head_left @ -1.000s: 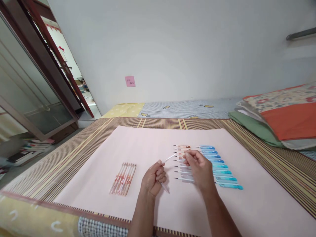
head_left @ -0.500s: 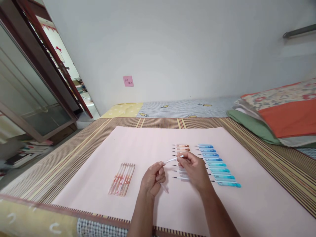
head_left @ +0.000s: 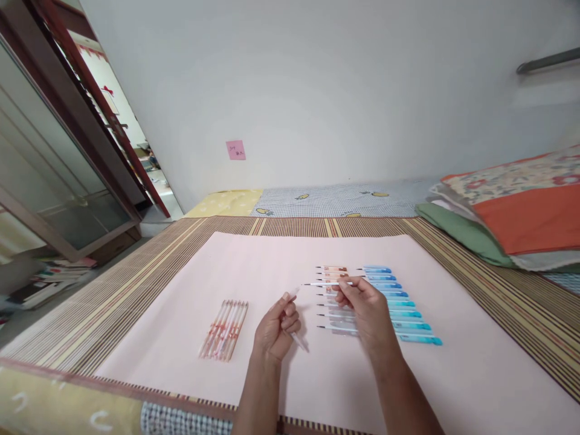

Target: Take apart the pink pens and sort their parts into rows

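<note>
My left hand (head_left: 275, 329) is closed round a clear pen barrel (head_left: 298, 341), which sticks out below the fingers, its upper end at the fingertips. In my right hand (head_left: 362, 302) a thin white refill (head_left: 319, 284) is pinched, its dark tip pointing left just above the barrel's end, apart from it. Beneath and beyond the right hand lies a column of refills with dark tips (head_left: 328, 315) and brown or pale grey pen parts. Blue to turquoise pen parts (head_left: 412, 326) form another column to the right. Several clear pens with red patterns (head_left: 224, 329) lie side by side at left.
A pale pink sheet (head_left: 172, 320) covers much of the striped mat (head_left: 136, 272). Folded orange and green cloths (head_left: 521, 223) lie at the right. Behind is a white wall with a pink note (head_left: 235, 150); a doorway is at the left.
The refill and the barrel, close together at the fingertips before, are now apart. My right hand has moved slightly right with the refill, whose dark tip now shows.
</note>
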### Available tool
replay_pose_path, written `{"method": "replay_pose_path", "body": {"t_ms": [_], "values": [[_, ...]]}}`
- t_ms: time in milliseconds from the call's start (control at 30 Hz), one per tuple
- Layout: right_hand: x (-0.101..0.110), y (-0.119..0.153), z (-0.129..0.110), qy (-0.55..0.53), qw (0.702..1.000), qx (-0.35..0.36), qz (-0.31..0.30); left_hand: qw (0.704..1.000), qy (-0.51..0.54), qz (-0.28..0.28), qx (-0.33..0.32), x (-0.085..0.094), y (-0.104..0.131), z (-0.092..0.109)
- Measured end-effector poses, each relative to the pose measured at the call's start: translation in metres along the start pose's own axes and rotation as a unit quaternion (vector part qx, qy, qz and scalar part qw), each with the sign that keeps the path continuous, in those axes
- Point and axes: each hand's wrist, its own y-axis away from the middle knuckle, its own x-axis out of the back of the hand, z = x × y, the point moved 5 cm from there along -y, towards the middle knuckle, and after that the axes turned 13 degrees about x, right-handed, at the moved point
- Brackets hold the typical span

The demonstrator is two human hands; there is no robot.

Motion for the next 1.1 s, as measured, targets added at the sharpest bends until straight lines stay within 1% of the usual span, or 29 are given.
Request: {"method": "replay_pose_path", "body": {"t_ms": [100, 200, 300, 400, 500, 600, 700, 767, 833, 900, 933, 967, 1000, 1067, 1100], "values": [[-0.006, 0.003, 0.009, -0.02, 1.0, -0.021, 0.012, 1.0, 0.009, -0.004, -0.016, -0.001, -0.001, 0.0], [-0.02, 0.011, 0.02, -0.002, 0.999, -0.039, 0.0, 0.999, 0.002, 0.018, -0.039, 0.0, -0.001, 0.0], [-0.038, 0.023, 0.027, 0.035, 0.998, -0.036, -0.048, 0.998, -0.01, 0.026, -0.056, -0.001, -0.002, 0.001], [-0.054, 0.034, 0.028, 0.072, 0.992, -0.007, -0.106, 0.995, -0.016, 0.043, -0.091, 0.003, -0.002, 0.005], [-0.064, 0.042, 0.026, 0.095, 0.984, 0.019, -0.15, 0.991, -0.008, 0.075, -0.11, 0.01, -0.003, 0.008], [-0.071, 0.048, 0.025, 0.094, 0.977, 0.019, -0.188, 0.99, -0.003, 0.091, -0.111, 0.016, -0.005, 0.008], [-0.075, 0.051, 0.026, 0.09, 0.97, 0.009, -0.226, 0.987, -0.017, 0.11, -0.112, 0.017, -0.005, 0.008], [-0.074, 0.052, 0.027, 0.101, 0.967, 0.015, -0.235, 0.987, -0.03, 0.121, -0.106, 0.016, -0.004, 0.008], [-0.067, 0.05, 0.028, 0.135, 0.967, 0.032, -0.215, 0.986, -0.043, 0.126, -0.1, 0.014, -0.003, 0.008], [-0.058, 0.044, 0.023, 0.188, 0.963, 0.081, -0.173, 0.986, -0.063, 0.125, -0.095, 0.013, -0.001, 0.008], [-0.055, 0.042, 0.018, 0.217, 0.955, 0.122, -0.16, 0.985, -0.078, 0.121, -0.093, 0.013, -0.001, 0.008], [-0.054, 0.039, 0.012, 0.244, 0.941, 0.17, -0.164, 0.984, -0.097, 0.117, -0.09, 0.013, -0.001, 0.009], [-0.056, 0.038, 0.006, 0.268, 0.92, 0.22, -0.185, 0.983, -0.118, 0.114, -0.088, 0.013, 0.0, 0.009], [-0.064, 0.036, -0.004, 0.31, 0.866, 0.294, -0.261, 0.978, -0.15, 0.111, -0.088, 0.014, 0.0, 0.01], [-0.069, 0.036, -0.007, 0.331, 0.838, 0.312, -0.3, 0.977, -0.159, 0.112, -0.09, 0.016, 0.0, 0.01]]}}
